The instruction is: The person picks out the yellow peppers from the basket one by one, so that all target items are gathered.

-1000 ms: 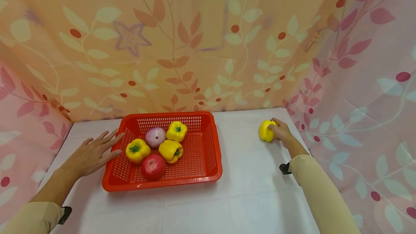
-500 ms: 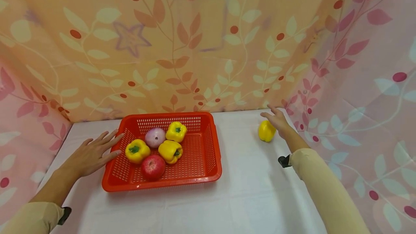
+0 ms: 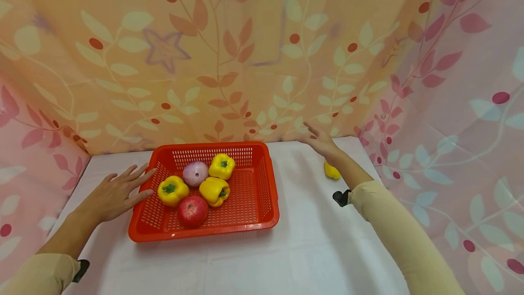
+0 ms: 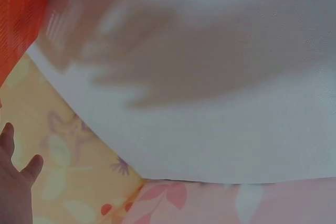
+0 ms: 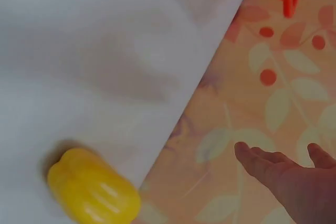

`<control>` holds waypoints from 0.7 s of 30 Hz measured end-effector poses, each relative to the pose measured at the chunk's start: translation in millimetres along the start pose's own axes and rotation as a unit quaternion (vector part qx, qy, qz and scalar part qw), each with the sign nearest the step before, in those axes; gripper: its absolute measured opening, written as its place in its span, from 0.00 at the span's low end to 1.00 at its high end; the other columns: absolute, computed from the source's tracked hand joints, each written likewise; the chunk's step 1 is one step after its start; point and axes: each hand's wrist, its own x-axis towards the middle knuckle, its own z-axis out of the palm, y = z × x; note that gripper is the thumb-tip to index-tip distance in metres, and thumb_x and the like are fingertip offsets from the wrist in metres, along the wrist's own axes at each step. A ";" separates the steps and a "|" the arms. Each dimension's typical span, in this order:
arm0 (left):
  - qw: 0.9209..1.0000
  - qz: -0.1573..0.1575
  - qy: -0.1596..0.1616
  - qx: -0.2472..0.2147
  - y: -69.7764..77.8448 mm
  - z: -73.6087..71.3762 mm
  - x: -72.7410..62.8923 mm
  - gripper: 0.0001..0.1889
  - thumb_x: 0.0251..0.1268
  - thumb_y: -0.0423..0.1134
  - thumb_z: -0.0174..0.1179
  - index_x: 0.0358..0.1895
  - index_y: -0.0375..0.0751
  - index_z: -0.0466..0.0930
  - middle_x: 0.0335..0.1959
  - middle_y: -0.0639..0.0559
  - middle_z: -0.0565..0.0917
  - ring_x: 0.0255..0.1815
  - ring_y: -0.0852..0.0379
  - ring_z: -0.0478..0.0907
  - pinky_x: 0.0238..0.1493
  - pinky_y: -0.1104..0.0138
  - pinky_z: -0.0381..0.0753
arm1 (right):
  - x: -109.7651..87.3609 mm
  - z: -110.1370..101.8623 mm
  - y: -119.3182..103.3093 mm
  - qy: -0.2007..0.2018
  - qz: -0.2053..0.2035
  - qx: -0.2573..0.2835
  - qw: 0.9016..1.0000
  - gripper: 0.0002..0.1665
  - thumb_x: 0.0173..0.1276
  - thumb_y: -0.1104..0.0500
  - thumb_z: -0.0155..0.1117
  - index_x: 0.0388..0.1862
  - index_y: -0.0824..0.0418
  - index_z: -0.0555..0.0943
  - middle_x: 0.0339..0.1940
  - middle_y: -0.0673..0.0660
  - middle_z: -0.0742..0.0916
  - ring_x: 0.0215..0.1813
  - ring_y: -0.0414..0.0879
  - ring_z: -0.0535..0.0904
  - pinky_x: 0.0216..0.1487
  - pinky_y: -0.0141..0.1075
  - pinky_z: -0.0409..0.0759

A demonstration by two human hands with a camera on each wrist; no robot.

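Note:
My left hand (image 3: pixel 116 195) is spread with straight fingers at the left rim of the red plastic basket (image 3: pixel 204 235). My right hand (image 3: pixel 321 141) holds nothing; its fingers are relaxed above the back of the table, between the basket and a lone yellow bell pepper (image 3: pixel 332 171). That pepper rests on the white cloth, partly hidden behind my right forearm, and shows whole on most sides in the right wrist view (image 5: pixel 94 188). Grouped in the basket's left half are a purple onion (image 3: pixel 195 174), a pomegranate (image 3: pixel 193 211) and three yellow bell peppers (image 3: pixel 173 190).
A white cloth (image 3: pixel 245 263) covers the table. Patterned curtains (image 3: pixel 262 58) close in the back and both sides. The basket's right half shows its bare perforated floor (image 3: pixel 247 195).
My right hand has released the lone yellow bell pepper, lifted off it and moved left toward the basket. The pepper stays on the cloth. My left hand has stayed in place.

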 end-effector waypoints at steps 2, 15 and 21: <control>1.000 0.000 -0.001 0.003 0.2 -0.9 0.3 0.39 0.72 0.65 0.48 0.80 0.53 0.52 0.77 0.36 0.58 0.74 0.28 0.54 0.66 0.28 0.51 | 0.2 8.4 -8.1 -0.012 -0.002 0.012 1.000 0.46 0.72 0.48 0.63 0.82 0.52 0.53 0.82 0.62 0.53 0.80 0.65 0.50 0.75 0.61 0.53; 1.000 0.008 -0.003 0.012 1.4 -6.1 3.8 0.39 0.71 0.65 0.49 0.78 0.48 0.59 0.76 0.34 0.61 0.74 0.28 0.54 0.65 0.28 0.52 | 9.0 65.6 -36.1 -0.092 -0.027 0.059 0.994 0.45 0.69 0.57 0.67 0.80 0.53 0.58 0.80 0.59 0.60 0.79 0.59 0.57 0.73 0.57 0.62; 1.000 0.010 0.000 0.023 1.4 -6.6 5.1 0.39 0.70 0.66 0.51 0.77 0.46 0.61 0.75 0.35 0.62 0.74 0.28 0.55 0.64 0.28 0.54 | 12.0 91.6 -45.9 -0.125 -0.030 0.077 0.989 0.45 0.66 0.57 0.70 0.79 0.50 0.60 0.79 0.56 0.62 0.78 0.59 0.57 0.73 0.54 0.63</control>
